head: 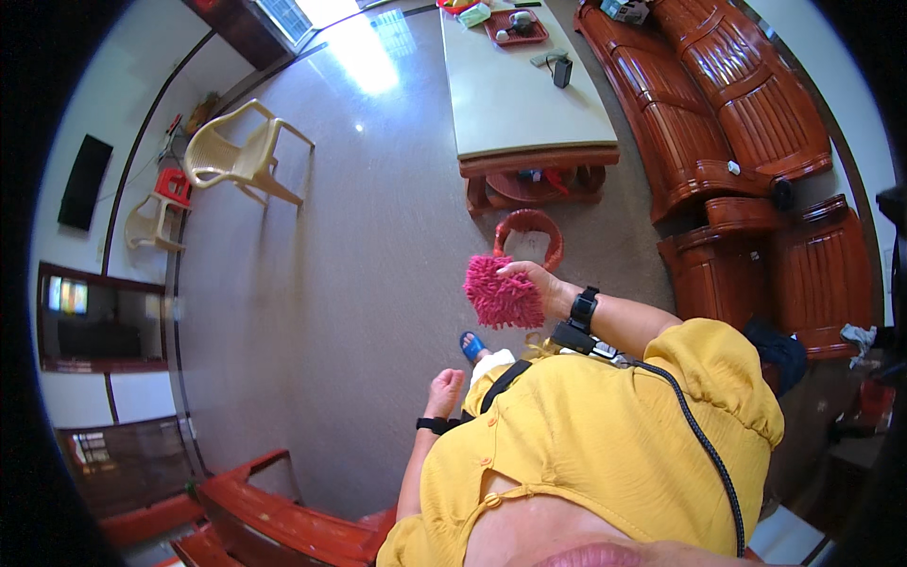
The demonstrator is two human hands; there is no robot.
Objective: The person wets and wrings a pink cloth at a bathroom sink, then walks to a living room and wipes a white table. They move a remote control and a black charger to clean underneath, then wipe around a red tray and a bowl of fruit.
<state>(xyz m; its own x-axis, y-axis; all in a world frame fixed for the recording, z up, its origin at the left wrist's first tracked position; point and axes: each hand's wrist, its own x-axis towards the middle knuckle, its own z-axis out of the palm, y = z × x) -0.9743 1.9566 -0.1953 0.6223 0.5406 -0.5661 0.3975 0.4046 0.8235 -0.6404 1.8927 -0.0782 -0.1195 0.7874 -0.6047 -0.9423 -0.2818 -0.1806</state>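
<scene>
My right hand (533,278) is closed on a pink chenille cleaning mitt (502,294), which hangs in front of my body, short of the coffee table. Its thumb lies on top of the shaggy pile. My left hand (446,391) is held low beside my waist with its fingers curled in; I see nothing in it. Both wrists wear black bands. Just beyond the mitt, a round reddish wooden stool (556,241) with a pale top stands on the floor, partly hidden by my right hand.
A coffee table (524,120) holds a red tray (544,35), a black box (562,72) and a remote-like object. Carved wooden sofas (680,135) line the right side. A beige plastic armchair (248,152) stands at left. Red wooden furniture (283,514) is near my left side.
</scene>
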